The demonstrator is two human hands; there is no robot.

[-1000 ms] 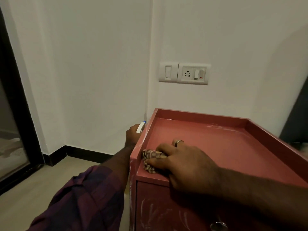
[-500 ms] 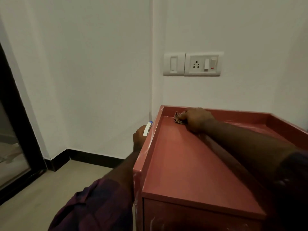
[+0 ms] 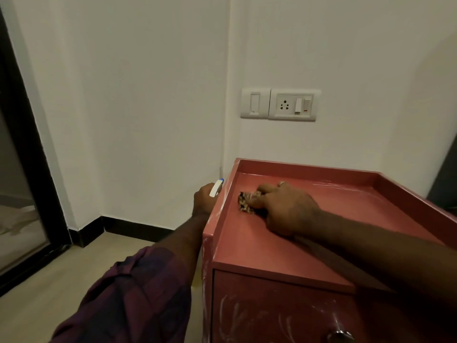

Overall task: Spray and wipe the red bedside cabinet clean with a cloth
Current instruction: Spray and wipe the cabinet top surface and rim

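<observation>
Now the right hand (image 3: 284, 209) presses the crumpled checked cloth (image 3: 247, 203) with bent fingers on top of the red bedside cabinet (image 3: 272, 251), near its left raised rim (image 3: 218, 220). The left hand (image 3: 204, 200) grips the spray bottle (image 3: 216, 188) outside this rim, probably to leave the top free; much open surface lies rightward.

One cabinet (image 3: 272, 251), one cloth (image 3: 247, 203), one bottle (image 3: 216, 188), one knob (image 3: 340, 336). Hands: left hand (image 3: 204, 201), right hand (image 3: 289, 214). Two wall plates (image 3: 294, 105), 12 o'clock.

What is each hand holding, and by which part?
The left hand grips a spray bottle below its white head, its body hidden. The right hand clutches the cloth by its near side, on the cabinet top.
</observation>
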